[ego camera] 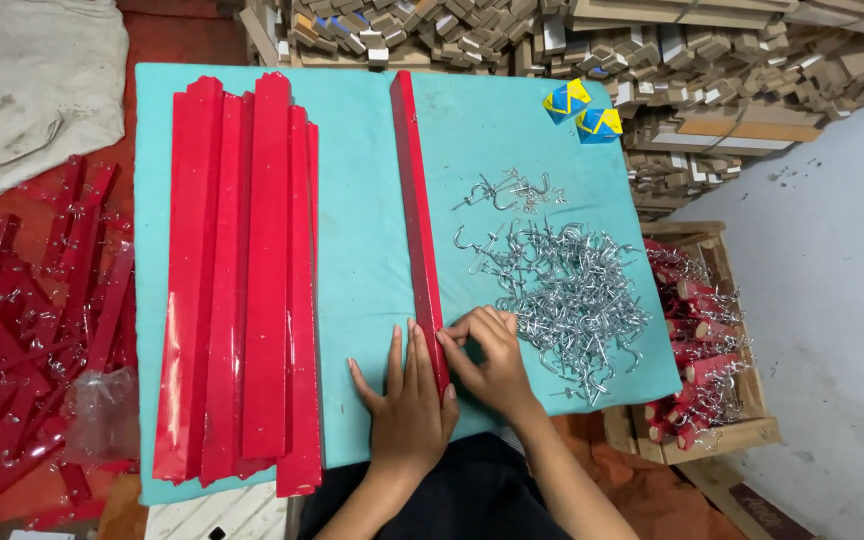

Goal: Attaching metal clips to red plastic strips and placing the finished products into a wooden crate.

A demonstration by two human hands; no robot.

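A long red strip (415, 200) lies lengthwise down the middle of a teal mat (362, 230). My left hand (407, 400) lies flat on the mat, pressing against the strip's near end from the left. My right hand (487, 350) pinches that near end from the right, fingers closed at its edge; whether a hook is in them I cannot tell. A heap of silver metal screw hooks (572, 295) lies just right of my right hand, with a smaller cluster of hooks (512, 192) behind it.
A stack of red strips (242, 270) fills the mat's left side. Red strips with hooks (32, 330) lie on the floor at left. A wooden crate (722, 430) with finished pieces stands right. Two blue-yellow boxes (584, 112) and stacked wood offcuts (652, 50) sit behind.
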